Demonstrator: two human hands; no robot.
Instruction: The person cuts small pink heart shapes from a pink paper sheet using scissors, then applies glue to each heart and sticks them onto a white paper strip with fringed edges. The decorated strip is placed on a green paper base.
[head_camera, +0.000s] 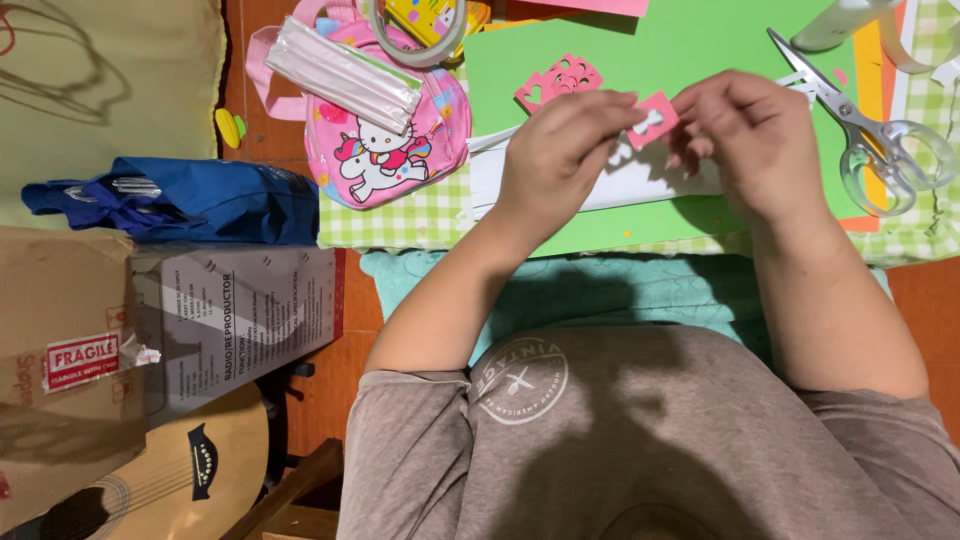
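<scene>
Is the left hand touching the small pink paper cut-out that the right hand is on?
Touching. The head view shows the left hand with its fingertips pinching one edge of the small pink cut-out, while the right hand grips the other edge.

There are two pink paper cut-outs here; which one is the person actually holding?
The small pink piece with one white shape cut through it, pinched between the left hand and right hand. The larger pink cut-out, with several holes, lies untouched on the green sheet.
</scene>
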